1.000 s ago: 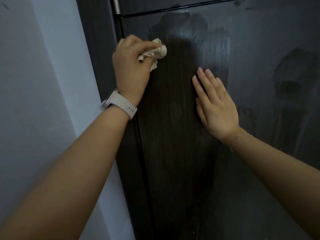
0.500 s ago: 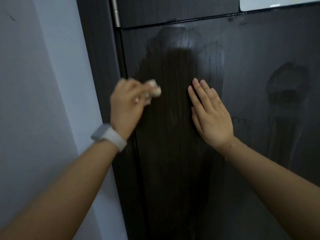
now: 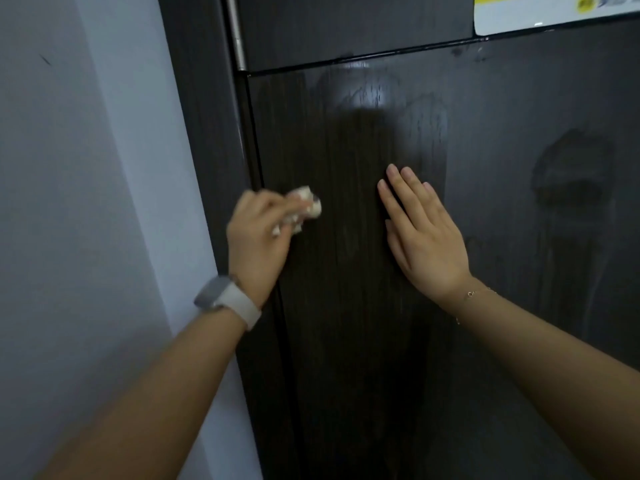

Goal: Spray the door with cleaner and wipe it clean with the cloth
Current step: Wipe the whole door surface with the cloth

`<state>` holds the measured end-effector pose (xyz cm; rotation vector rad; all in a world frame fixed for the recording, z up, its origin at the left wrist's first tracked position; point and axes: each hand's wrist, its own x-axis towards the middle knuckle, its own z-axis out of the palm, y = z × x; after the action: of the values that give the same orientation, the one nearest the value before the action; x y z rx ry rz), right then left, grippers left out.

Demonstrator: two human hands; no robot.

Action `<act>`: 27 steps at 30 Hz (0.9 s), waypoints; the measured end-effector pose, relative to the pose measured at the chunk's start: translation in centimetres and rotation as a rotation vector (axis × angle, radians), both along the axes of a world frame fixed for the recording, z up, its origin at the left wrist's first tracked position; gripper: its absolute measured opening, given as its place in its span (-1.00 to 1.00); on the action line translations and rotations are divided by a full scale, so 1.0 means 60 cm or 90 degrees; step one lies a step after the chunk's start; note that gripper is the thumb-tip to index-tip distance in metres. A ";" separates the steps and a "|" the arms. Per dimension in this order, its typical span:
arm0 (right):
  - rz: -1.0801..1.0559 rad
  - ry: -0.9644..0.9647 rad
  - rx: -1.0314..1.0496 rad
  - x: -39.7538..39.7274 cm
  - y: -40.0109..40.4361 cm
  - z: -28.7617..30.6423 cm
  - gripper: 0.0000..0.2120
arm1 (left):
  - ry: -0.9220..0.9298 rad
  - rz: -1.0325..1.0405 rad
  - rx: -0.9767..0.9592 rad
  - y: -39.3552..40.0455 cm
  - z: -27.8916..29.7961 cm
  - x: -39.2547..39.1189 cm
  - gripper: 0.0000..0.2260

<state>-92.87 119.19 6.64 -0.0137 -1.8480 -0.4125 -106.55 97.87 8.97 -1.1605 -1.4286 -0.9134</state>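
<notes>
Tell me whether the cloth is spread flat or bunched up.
Bunched up. The cloth is a crumpled wad gripped in the left hand against the door, with only a small lump showing past the fingers.

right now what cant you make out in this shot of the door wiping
- Spray cleaner: none shows in the head view, so where it stands is unknown.
- Cloth: blurred by motion and partly wrapped in the left hand; its full shape is unclear.
- Sticker: cut off by the top edge, its print too small to read.
- Door: its lower part and right side run out of frame.
- Right hand: its palm lies flat against the door, hiding what is beneath.
</notes>
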 end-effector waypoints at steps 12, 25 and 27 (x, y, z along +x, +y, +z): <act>0.000 -0.107 -0.119 0.079 -0.031 -0.254 -0.49 | -0.081 -0.053 -0.194 -0.012 -0.376 0.021 -0.79; -0.032 -0.142 -0.307 0.118 -0.013 -0.522 -0.35 | -0.554 -0.172 0.033 0.055 -0.512 0.139 -0.74; -0.026 -0.137 -0.319 0.111 -0.013 -0.543 -0.35 | -0.560 -0.152 0.051 0.076 -0.556 0.162 -0.76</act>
<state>-86.19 118.43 -25.97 -0.3597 -2.1252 0.0326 -96.81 102.41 -24.37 -0.9035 -1.9244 -1.7729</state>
